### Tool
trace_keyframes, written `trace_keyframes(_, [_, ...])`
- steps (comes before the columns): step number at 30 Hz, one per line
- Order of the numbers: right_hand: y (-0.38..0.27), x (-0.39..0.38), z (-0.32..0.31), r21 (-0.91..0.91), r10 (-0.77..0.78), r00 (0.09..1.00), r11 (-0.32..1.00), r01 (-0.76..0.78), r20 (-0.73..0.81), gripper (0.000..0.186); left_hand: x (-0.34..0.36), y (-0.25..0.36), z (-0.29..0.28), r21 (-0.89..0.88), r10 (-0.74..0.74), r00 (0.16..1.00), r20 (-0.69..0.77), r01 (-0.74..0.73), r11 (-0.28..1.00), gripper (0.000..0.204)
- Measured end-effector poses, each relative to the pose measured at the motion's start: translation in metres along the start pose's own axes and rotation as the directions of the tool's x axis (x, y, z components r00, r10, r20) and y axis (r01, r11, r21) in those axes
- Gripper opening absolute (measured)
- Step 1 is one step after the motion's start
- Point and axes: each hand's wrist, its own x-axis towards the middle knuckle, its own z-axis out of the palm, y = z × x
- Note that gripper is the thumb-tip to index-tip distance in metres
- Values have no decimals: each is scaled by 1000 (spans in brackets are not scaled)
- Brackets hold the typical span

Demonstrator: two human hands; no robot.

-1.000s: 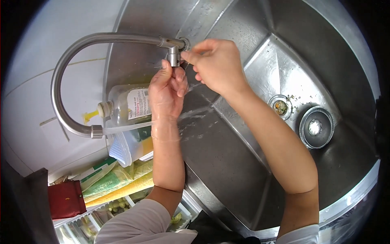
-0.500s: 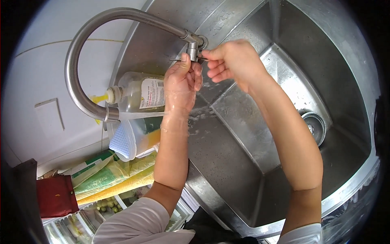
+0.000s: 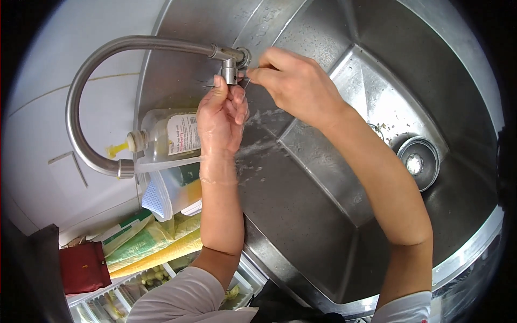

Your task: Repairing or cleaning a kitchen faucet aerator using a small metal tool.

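The curved metal faucet (image 3: 78, 102) pours water from its spout, and the stream strikes my left wrist and splashes into the sink. My left hand (image 3: 222, 116) is raised at the faucet's short valve body (image 3: 229, 71), thumb and fingers closed about its lower end. My right hand (image 3: 296, 86) is beside it, palm down, its thumb and index finger pinched at a thin metal rod (image 3: 247, 84) by the valve. Another thin dark end pokes out left of my left thumb. My fingers partly hide how the rod meets the valve.
The steel sink (image 3: 291, 194) has a round drain strainer (image 3: 420, 164) and small dark scraps on its floor. Left stand a pump soap bottle (image 3: 161, 134) and a clear container (image 3: 177, 188) with a blue cloth. Below are green-yellow bags (image 3: 145, 242), a red box (image 3: 83, 268) and trays of produce (image 3: 153, 275).
My view has shifted, so the faucet and soap bottle appear further left and lower. My right hand has turned: its lower fingers, spread before, are tucked out of sight. Water keeps running.
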Motion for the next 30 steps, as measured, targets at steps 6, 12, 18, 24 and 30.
trace_keyframes(6, [-7, 22, -5, -67, 30, 975, 998, -16, 222, 16, -1, 1, -3, 1, -9, 1000, -3, 9, 1000, 43])
trace_keyframes(12, [-27, 46, -16, 501, 672, 264, -184, -846, 692, 10, -2, 3, 2, -14, -31, 999, -31, 30, 999, 42])
trace_keyframes(18, [-29, 24, -2, 116, 447, 861, 868, -483, 244, 17, -1, 3, 0, -30, -27, 999, -37, 26, 999, 40])
trace_keyframes(24, [-32, 25, -14, -201, 58, 921, 979, 22, 386, 10, 1, 2, -6, -28, -37, 999, -22, 36, 999, 37])
trace_keyframes(30, [-23, 25, -17, -260, -185, 869, 907, 331, 460, 21, 1, 3, -3, -68, -31, 999, -24, 30, 997, 35])
